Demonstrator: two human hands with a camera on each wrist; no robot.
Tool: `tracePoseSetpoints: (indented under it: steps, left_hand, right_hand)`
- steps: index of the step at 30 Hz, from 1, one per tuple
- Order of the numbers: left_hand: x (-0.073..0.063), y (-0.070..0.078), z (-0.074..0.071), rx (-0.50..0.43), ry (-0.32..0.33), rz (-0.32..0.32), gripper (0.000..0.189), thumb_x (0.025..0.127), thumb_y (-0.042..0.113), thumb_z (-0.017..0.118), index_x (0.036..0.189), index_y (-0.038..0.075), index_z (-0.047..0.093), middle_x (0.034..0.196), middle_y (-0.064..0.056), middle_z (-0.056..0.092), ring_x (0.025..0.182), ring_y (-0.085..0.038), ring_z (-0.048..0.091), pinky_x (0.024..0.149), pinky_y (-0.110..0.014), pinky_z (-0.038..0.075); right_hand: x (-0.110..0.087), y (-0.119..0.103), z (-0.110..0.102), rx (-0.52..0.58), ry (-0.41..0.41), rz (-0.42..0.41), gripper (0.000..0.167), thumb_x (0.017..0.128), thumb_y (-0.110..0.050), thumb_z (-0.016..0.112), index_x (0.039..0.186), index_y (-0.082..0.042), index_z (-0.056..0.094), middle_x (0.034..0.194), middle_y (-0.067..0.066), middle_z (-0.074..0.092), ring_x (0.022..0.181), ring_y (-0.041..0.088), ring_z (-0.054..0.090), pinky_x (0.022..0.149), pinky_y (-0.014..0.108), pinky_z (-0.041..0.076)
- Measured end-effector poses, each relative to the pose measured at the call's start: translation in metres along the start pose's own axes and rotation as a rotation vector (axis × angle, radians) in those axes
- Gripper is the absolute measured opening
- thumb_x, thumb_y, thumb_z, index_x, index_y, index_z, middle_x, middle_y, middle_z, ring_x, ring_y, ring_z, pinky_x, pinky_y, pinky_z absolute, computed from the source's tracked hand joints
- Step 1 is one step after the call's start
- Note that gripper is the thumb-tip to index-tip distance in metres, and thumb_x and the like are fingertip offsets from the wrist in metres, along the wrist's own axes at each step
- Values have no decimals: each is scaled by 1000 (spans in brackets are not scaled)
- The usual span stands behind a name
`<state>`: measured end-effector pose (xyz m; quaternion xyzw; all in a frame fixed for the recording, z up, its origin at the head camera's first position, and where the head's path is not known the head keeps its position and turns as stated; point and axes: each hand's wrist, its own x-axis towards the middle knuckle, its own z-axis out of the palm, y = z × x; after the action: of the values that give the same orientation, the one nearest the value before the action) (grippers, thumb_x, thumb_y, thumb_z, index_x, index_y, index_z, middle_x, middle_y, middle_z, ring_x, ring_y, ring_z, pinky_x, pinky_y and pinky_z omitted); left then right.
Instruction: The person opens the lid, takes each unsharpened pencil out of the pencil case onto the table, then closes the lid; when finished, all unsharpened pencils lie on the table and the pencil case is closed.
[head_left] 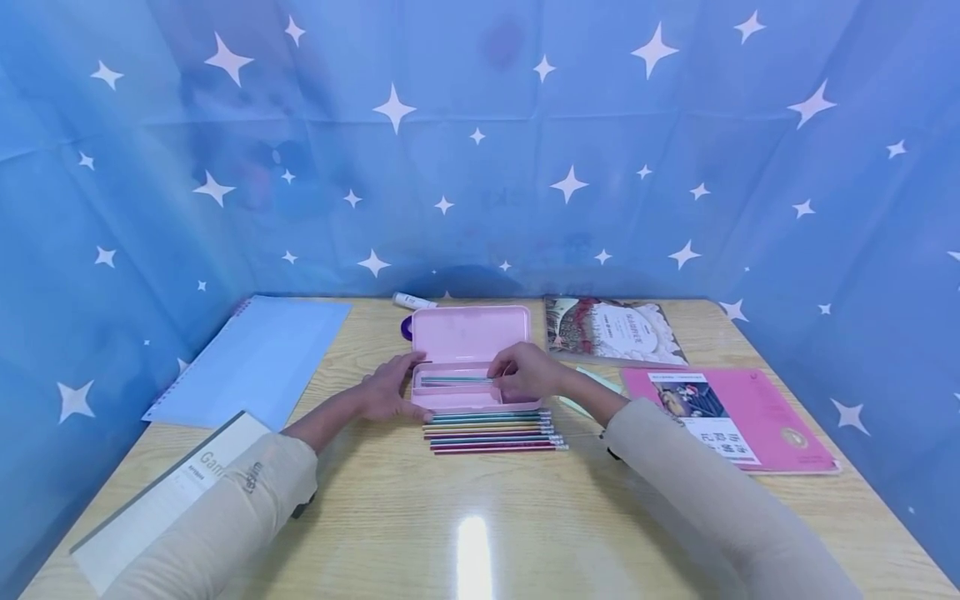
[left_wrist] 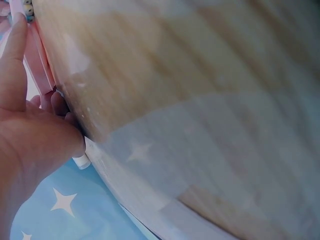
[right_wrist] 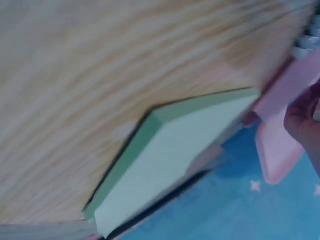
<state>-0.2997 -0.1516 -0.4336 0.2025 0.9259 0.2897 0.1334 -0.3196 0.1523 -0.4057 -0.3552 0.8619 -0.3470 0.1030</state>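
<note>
A pink pencil case [head_left: 471,335] lies with its lid raised toward the back of the table. My left hand [head_left: 386,390] holds its left end, thumb at the front corner and fingers at the back; the left wrist view shows this hand [left_wrist: 37,135] against the case wall [left_wrist: 39,60]. Inside the tray are slim pencils [head_left: 453,380]. Reaching into its right half, my right hand [head_left: 527,372] pinches a pencil there, its fingertips partly hidden. In front of the case lies a row of several coloured pencils [head_left: 487,435], erasers to the right.
Left are a pale spiral notebook [head_left: 255,350] and a "Gam..." notebook [head_left: 176,492]. Behind the case lie a white tube [head_left: 413,301] and a purple round thing [head_left: 407,327]. Right are a patterned book [head_left: 622,332], a pink folder [head_left: 787,417] and a pale green pad [right_wrist: 170,150]. A starry curtain [head_left: 480,167] encloses the table.
</note>
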Motion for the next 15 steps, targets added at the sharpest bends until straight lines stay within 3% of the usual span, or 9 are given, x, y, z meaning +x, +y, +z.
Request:
tracePoseSetpoints:
  steps: [6,11,15]
  left_hand:
    - [-1,-1,-1,2,2,10,116,73,57,82,158,14,16,160,-17,23,144,-44,20,109,-72,13]
    - [1,-2,0,3,4,14,115,73,57,82,158,14,16,160,-17,24,144,-44,21,109,-72,14]
    - [0,-2,0,3,5,16,115,74,57,81,158,14,16,160,-18,23,143,-45,21,109,-72,14]
  right_hand:
    - [-36,-17,-3,28,-32,-12,9,93,-5,67,100,-2,73,91,2,71,83,13,66,77,29,55]
    - [-76,-27,8,51,-51,9,7,91,-5,69,97,-3,72,85,-3,69,79,9,63,72,28,55]
    - [-97,-29,19,52,-29,20,7,88,-1,71,94,-2,72,82,-5,67,75,7,60,69,25,54]
